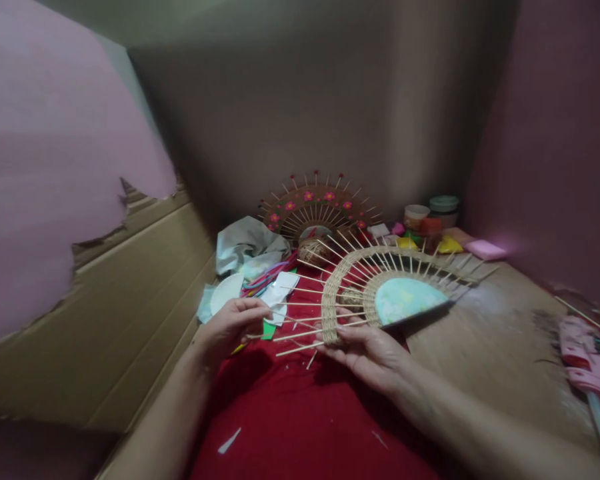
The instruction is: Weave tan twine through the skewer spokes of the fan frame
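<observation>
Currently holding a half-round fan (373, 293) of thin pale sticks, woven tan bands and a mottled turquoise centre, tilted above a deep red cloth (285, 420). Grasping the outer band near its lower end with the right hand (365, 350), thumb laid on top, fingers curled beneath, forearm reaching in from the lower right. Pinching a thin pale strand (297, 320) between thumb and fingertips of the left hand (243, 317), just beside the stick ends, back of the hand turned upward (cannot tell quite how the remaining fingers lie, being partly hidden). Backed, behind the sticks, by a rough ball of tan fibre (351, 300) and, farther off, by an upright brown fan with pink flowers (309, 196) near the dark wall. Flanked on the left by a crumpled grey cloth (250, 243), a small bright green scrap (269, 329) and a tall brown cardboard sheet (130, 307). Bordered on the right by small yellow packets (450, 245), a white cup (417, 213) and, well apart, a pink plastic tool (587, 360).
</observation>
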Motion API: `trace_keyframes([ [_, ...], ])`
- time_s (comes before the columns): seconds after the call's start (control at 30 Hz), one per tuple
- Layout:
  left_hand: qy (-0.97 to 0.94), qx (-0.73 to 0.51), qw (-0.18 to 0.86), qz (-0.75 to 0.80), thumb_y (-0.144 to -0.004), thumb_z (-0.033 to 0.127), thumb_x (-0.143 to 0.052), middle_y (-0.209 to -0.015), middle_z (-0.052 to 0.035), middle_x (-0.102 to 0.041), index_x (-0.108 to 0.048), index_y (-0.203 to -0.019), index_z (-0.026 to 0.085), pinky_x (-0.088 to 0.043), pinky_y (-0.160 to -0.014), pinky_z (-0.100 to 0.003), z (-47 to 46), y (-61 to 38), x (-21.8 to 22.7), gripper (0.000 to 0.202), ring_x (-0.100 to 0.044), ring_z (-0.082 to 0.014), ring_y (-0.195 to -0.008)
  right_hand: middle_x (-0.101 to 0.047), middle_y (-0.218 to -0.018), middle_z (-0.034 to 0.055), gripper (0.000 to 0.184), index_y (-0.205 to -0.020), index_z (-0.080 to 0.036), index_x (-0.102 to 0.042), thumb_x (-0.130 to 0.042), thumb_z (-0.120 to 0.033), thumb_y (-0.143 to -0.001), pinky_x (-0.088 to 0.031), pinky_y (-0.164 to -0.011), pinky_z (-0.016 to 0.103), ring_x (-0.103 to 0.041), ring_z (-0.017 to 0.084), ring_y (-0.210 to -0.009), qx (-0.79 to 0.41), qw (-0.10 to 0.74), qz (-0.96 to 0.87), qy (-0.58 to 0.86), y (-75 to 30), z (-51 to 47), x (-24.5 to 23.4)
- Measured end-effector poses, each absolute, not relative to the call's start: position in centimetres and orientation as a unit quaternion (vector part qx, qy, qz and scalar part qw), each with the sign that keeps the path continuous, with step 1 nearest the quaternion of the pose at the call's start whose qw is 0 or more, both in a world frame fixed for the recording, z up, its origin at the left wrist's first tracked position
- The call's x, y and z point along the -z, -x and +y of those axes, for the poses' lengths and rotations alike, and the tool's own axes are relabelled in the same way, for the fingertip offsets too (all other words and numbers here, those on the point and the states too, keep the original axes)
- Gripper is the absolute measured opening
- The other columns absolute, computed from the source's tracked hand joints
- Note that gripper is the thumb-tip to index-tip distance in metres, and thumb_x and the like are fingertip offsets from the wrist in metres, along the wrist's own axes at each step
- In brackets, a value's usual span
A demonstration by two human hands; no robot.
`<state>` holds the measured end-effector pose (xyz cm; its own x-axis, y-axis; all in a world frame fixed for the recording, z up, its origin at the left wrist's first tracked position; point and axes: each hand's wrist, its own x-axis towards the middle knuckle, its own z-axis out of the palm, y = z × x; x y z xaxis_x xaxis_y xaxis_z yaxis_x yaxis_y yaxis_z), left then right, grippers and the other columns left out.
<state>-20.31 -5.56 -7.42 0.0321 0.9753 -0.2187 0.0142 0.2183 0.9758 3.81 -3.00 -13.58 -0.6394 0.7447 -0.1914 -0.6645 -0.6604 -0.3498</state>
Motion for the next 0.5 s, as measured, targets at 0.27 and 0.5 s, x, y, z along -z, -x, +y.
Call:
trace_keyframes([
  [0.27, -0.414, -0.431, 0.590, 0.542, -0.067, 0.023, -0.070, -0.045, 0.0040, -0.045, -0.060, -0.066, 0.011, -0.027, -0.038, -0.016, -3.2, 17.7, 9.3, 0.016, -0.038, -0.0044, -0.037, -0.066, -0.090, 0.0100, 0.040, -0.096, -0.014, -0.058, -0.064, 0.000, -0.059, -0.050, -0.076, 0.040, -0.063, 0.021, -0.076, -0.896, 0.397, -0.138, 0.140, -3.9, -3.2, 12.6],
  [0.5, -0.399, -0.444, 0.608, 0.523, -0.065, 0.022, -0.072, -0.053, -0.0006, -0.056, -0.061, -0.074, 0.011, -0.044, -0.049, -0.024, 0.5, 15.6, 10.9, 0.017, -0.054, -0.0116, -0.046, -0.065, -0.092, 0.0082, 0.043, -0.102, -0.015, -0.059, -0.061, 0.001, -0.061, -0.047, -0.076, 0.037, -0.060, 0.017, -0.075, -0.905, 0.389, -0.150, 0.090, -3.9, -3.8, 12.4],
])
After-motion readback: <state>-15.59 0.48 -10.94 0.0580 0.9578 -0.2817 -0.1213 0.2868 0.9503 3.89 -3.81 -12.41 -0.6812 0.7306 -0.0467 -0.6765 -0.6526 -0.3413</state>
